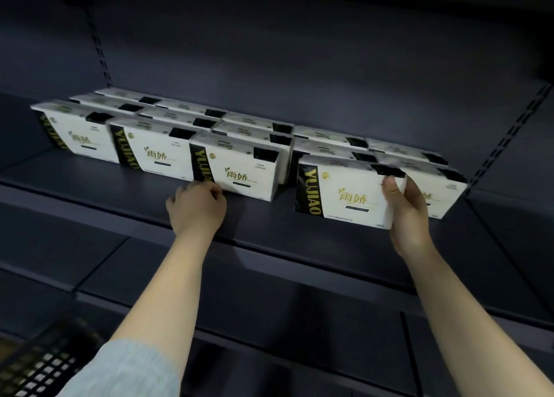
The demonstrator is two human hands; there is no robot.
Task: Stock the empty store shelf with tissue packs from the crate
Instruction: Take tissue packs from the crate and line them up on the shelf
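The right hand [403, 205] grips a tissue pack [344, 193] by one end, so it may tip against its neighbour, while the left hand [196, 208], fingers curled, seems to hold nothing.

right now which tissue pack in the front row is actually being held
The fourth tissue pack from the left: the right hand grips its right end. It sits further forward than the others in the row.

Black plastic lattice crate [45, 363]: sitting at the bottom-left corner, cut off by the frame edge, blurred, contents unreadable.
Rear white tissue packs [192, 107]: standing behind the front row, only their tops showing.
Small print on the front white-and-black tissue pack [338, 197]: staying too small to read.
Pale blue sleeve [120, 372]: running off the bottom edge.
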